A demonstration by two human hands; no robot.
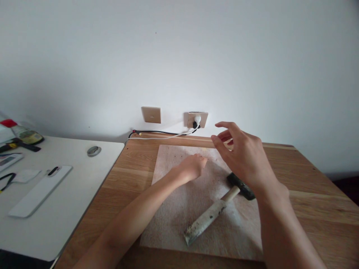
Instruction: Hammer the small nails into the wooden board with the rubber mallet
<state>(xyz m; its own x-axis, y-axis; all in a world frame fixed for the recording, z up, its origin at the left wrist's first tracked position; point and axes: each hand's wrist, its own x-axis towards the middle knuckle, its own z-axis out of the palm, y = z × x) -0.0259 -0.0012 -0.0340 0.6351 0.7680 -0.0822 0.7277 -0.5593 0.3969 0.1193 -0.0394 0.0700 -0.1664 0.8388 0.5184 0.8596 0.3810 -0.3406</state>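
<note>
My left hand (pixel 194 166) rests low over the far part of a pale wooden board (pixel 168 209), its fingers pinched together at the surface. Whatever sits between those fingertips is too small or hidden to make out. Raised above the board's right side, my right hand (pixel 239 153) has thumb and fingers apart and holds nothing. Below it a hammer (pixel 209 220) lies diagonally on the board, its black head toward my right wrist and its worn, pale handle toward me. A row of small dark marks (pixel 181 156) shows beside my left hand; I cannot tell whether they are holes or nails.
The board lies on a wooden table (pixel 311 198) against a white wall. A plugged wall socket (pixel 197 120) trails cables (pixel 165 138) along the back edge. On the white desk (pixel 84 183) at left are a white phone-like object (pixel 42 192), a bottle (pixel 28 134) and tools.
</note>
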